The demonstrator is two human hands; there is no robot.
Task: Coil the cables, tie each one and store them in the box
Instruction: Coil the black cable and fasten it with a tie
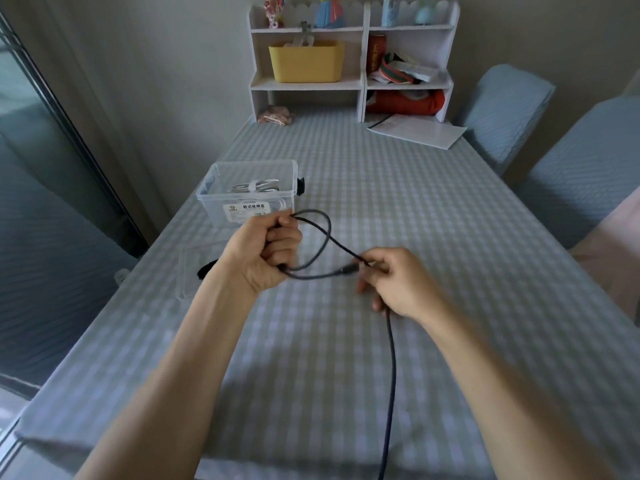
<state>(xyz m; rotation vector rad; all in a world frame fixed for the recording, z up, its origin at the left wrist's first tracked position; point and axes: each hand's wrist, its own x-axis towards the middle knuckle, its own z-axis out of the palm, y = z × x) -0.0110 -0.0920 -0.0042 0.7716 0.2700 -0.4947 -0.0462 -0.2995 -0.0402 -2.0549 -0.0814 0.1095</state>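
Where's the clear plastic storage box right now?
In the head view, the clear plastic storage box sits on the checked tablecloth left of centre, just beyond the left hand, which grips a loop of dark cable.

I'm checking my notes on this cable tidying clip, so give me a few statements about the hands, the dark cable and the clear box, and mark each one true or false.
1. The left hand grips a loop of the dark braided cable. True.
2. The right hand is empty. False: it pinches the cable near a connector.
3. The clear plastic storage box holds a tied pale cable bundle. True.
4. The dark cable is fully coiled. False: a long length trails off the near table edge.
5. The yellow plastic bin sits on the checked tablecloth. False: it sits in the white shelf unit.
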